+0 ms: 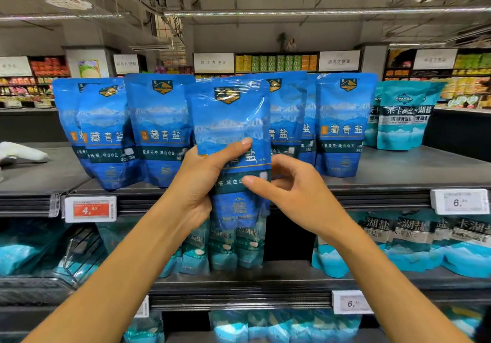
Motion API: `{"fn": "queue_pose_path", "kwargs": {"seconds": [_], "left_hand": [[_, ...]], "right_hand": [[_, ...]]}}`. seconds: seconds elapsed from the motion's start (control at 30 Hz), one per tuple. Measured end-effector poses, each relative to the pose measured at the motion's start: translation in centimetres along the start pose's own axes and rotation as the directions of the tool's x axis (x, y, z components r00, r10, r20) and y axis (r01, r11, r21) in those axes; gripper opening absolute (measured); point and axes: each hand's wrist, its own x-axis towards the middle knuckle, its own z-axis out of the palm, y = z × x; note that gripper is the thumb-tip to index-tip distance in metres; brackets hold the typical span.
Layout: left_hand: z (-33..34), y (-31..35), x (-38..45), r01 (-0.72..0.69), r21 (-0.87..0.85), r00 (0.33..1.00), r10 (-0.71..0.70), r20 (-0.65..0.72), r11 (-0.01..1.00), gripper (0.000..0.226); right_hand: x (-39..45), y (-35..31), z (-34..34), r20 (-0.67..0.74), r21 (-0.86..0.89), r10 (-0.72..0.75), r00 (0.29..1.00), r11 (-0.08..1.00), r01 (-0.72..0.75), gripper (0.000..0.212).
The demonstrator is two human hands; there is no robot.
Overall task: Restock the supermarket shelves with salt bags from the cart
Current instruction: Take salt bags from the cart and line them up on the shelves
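The left hand [202, 180] grips a blue salt bag [233, 135] by its lower left edge, thumb across the front and fingers curled behind, holding it upright in front of the top shelf [398, 172]. The right hand [292, 191] is at the bag's lower right edge, its thumb lying on the front of the bag and its fingers loosely curled just beside it; whether those fingers touch the bag cannot be told. Just beyond both hands, a row of matching blue salt bags [159, 130] stands upright on the top shelf, spreading to the left and right of the held bag. Further right of the right hand stand teal salt bags [401, 119]. Below the left forearm a red price tag [90, 209] is fixed to the shelf edge, and a white price tag [459, 201] sits right of the right hand. Under both hands, the lower shelf holds more teal bags [414, 247]. Far behind, other aisles of goods are blurred.
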Motion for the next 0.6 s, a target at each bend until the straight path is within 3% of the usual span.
{"fn": "queue_pose_path", "kwargs": {"seconds": [0.2,0.37,0.43,0.53,0.6], "left_hand": [[4.1,-0.5,0.1,-0.020,0.033,1.000,0.020,0.014,0.999,0.030],[6.4,-1.4,0.9,-0.066,0.125,0.989,0.048,0.140,0.990,0.005],[6.7,-1.4,1.4,-0.136,0.210,0.979,0.099,0.176,0.968,0.008],[5.4,-1.4,2.5,-0.187,0.281,0.981,0.164,0.103,0.941,0.027],[3.9,-1.8,3.1,-0.210,0.294,0.978,0.204,0.052,0.933,0.023]], "right_hand": [[-1.0,-0.1,-2.4,-0.054,0.190,-0.031,0.998,0.981,0.041,0.025],[-2.2,-0.2,-5.2,-0.170,0.199,0.004,0.985,0.979,0.030,0.023],[-2.4,-0.4,-6.8,-0.214,0.233,0.031,0.976,0.972,0.021,0.026],[-2.0,-0.2,-10.0,-0.309,0.235,0.093,0.947,0.972,-0.019,0.033],[-1.3,0.5,-12.0,-0.383,0.206,0.132,0.914,0.977,-0.055,0.030]]}}
